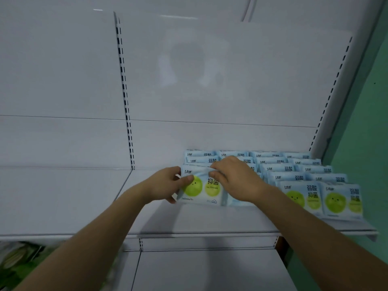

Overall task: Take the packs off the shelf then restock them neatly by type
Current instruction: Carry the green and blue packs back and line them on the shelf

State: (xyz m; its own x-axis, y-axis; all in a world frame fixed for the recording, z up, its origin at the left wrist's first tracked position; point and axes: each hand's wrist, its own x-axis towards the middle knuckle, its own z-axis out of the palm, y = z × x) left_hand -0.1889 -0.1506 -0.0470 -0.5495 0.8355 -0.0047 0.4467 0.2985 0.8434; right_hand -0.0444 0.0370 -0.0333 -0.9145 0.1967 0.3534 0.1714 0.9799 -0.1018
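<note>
Nearest the camera, two bare forearms reach up and away toward a white shelf (201,221), whose front lip runs across the middle of the view. A lower shelf panel (210,269) lies below it, and blurred green goods (19,257) show at the near left.

On the shelf, the left hand (165,184) holds the left edge of a pale blue pack (199,187) with green smiling circles, thumb on its face and fingers behind; the grip is narrow, closed on the pack. The right hand (233,177) pinches the same pack's top edge with curled fingers. This pack stands at the left end of the front row.

Just right of it, more packs (323,198) of the same print stand upright in neat rows running back to the white back panel (210,80), filling the shelf's right part. A green wall (365,122) borders the far right.
</note>
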